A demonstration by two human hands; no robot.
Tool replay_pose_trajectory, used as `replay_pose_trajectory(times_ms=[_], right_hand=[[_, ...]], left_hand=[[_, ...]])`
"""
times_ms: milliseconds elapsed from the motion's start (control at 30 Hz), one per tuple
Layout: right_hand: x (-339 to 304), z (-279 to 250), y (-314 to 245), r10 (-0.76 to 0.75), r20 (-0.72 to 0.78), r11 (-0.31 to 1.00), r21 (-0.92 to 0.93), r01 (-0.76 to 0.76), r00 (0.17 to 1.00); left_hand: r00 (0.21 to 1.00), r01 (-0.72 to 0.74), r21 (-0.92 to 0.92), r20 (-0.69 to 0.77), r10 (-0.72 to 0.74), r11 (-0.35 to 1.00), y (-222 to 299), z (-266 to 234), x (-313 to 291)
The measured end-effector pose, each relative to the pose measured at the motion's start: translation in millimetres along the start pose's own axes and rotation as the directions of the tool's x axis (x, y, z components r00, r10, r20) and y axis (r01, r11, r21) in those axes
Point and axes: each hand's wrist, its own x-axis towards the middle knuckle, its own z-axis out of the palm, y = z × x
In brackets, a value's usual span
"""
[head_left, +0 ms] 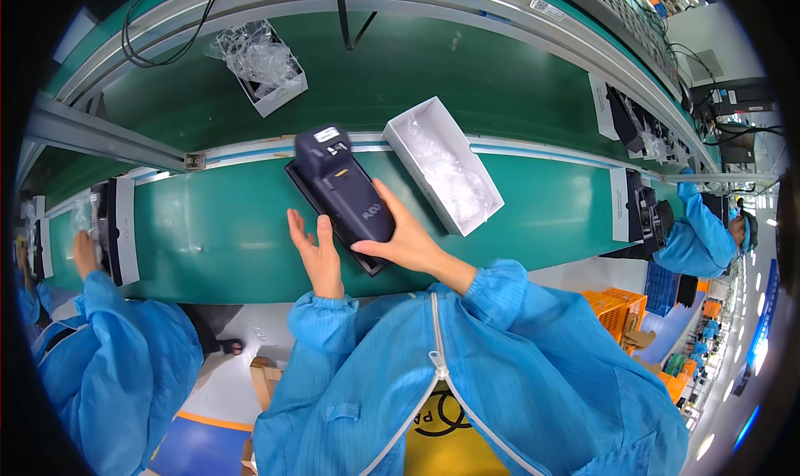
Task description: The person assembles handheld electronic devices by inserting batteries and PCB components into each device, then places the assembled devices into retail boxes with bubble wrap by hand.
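Observation:
A dark handheld device [360, 199], with a wider rounded head and a white label at its far end, lies tilted in front of me. My right hand [408, 241] grips its near right side, thumb across the near end. Partly hidden under it is a black tray [372, 265], its edge showing along the left and near sides. Just left of the device my left hand [317, 255] is open, fingers spread and empty. To the right, an open white box [419, 183] holds crumpled clear plastic [454, 180].
Another white box [282, 95] with clear plastic sits on the far green belt, beyond a metal rail [533, 149]. Co-workers sit at left [117, 368] and right [700, 230], near upright boxes [123, 230]. A black hook-like bar [343, 18] hangs above. Orange crates [612, 314] stand at right.

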Motion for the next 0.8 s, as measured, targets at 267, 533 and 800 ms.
replay_pose_trajectory(times_ms=[267, 533, 800], right_hand=[[5, 17, 19, -0.149, -0.023, 0.841, -0.528, 0.115, 0.989], [23, -101, 31, -0.255, -0.219, 0.787, -0.612, 0.071, 0.942], [27, -140, 10, -0.067, -0.227, 0.854, -0.516, -0.062, 0.972]], left_hand=[[0.992, 0.091, -0.213, 0.106, -0.070, 0.973, -27, 24, 18], [0.975, -0.183, 0.277, -0.072, 0.210, 0.943, -51, 43, 14], [1.000, 0.014, 0.034, -0.028, -0.013, 0.999, -60, 32, -4]])
